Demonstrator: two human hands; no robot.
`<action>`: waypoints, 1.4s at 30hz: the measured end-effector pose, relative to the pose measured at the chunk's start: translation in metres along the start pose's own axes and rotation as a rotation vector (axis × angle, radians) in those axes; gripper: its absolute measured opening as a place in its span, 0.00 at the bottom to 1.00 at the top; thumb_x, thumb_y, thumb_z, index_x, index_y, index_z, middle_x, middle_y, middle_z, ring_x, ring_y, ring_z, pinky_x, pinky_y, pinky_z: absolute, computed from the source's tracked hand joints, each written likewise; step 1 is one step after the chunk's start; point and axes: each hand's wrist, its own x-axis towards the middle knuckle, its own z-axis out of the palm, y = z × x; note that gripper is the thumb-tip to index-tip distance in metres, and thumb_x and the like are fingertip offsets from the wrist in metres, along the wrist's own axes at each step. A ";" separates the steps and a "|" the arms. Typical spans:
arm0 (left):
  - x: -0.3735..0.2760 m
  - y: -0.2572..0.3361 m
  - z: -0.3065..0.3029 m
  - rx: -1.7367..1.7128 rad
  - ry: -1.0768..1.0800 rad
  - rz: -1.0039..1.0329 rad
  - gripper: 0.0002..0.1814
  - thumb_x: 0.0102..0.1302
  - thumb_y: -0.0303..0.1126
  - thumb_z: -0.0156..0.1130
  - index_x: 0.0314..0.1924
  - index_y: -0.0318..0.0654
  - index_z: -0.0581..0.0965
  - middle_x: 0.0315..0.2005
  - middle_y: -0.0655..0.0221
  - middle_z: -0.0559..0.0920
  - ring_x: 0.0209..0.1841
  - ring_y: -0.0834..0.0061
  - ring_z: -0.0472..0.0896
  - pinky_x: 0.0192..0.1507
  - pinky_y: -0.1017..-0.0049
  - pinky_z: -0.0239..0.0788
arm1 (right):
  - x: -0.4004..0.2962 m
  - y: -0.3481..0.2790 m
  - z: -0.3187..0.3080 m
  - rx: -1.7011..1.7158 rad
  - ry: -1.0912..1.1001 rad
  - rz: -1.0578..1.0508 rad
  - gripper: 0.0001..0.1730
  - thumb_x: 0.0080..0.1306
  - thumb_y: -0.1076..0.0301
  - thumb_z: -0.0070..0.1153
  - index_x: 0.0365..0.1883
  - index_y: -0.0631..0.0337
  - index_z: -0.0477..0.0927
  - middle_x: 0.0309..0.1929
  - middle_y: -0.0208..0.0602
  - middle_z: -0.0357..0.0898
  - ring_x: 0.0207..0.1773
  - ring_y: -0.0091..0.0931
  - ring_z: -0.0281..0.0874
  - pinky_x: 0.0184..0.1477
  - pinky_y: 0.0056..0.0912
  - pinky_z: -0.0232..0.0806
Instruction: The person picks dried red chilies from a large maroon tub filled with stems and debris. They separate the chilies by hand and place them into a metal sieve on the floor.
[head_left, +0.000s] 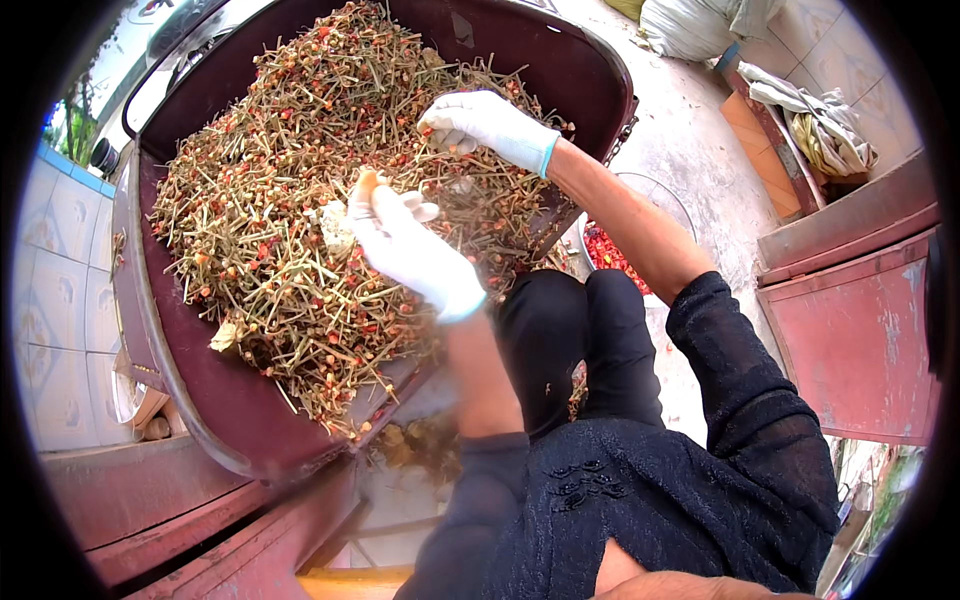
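Note:
A large heap of dried chili stems and caps (277, 180), flecked with red bits, fills much of a dark red metal cart bed (202, 390). My left hand (409, 240), in a white glove, is over the heap's middle beside a pale lump (336, 227); whether its fingers hold anything is unclear. Farther up and to the right, my right hand (484, 124), also gloved, has its fingers curled at the heap, with a small red piece showing at the fingertips. Red chili pieces (611, 251) lie in a round container beyond my knees, partly hidden by my right forearm.
The cart's raised rim (154, 300) curves along the left, and a chain (621, 141) hangs at its right corner. White woven sacks (686, 26) stand at the upper right. Folded sacks (825, 135) lie near a red metal door panel (855, 337). Tiled wall (64, 285) runs along the left.

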 end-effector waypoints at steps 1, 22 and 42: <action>0.008 0.007 -0.009 0.114 -0.019 0.061 0.13 0.73 0.30 0.53 0.54 0.36 0.76 0.39 0.70 0.79 0.30 0.85 0.74 0.29 0.83 0.69 | -0.004 -0.001 0.007 -0.019 -0.009 0.001 0.18 0.71 0.53 0.51 0.45 0.58 0.82 0.36 0.28 0.81 0.38 0.19 0.77 0.43 0.22 0.71; 0.005 0.020 -0.058 0.259 -0.128 -0.067 0.12 0.71 0.32 0.56 0.51 0.33 0.75 0.39 0.68 0.80 0.36 0.80 0.79 0.37 0.81 0.74 | -0.087 -0.014 0.128 0.175 0.368 -0.221 0.15 0.69 0.63 0.56 0.50 0.62 0.81 0.36 0.29 0.83 0.35 0.16 0.80 0.39 0.19 0.72; -0.018 0.029 -0.072 0.615 -0.182 0.212 0.12 0.70 0.28 0.56 0.48 0.29 0.79 0.41 0.61 0.83 0.36 0.77 0.81 0.38 0.78 0.76 | -0.098 0.001 0.137 -0.210 0.570 -0.509 0.09 0.61 0.67 0.63 0.41 0.53 0.83 0.35 0.32 0.82 0.36 0.31 0.82 0.38 0.29 0.73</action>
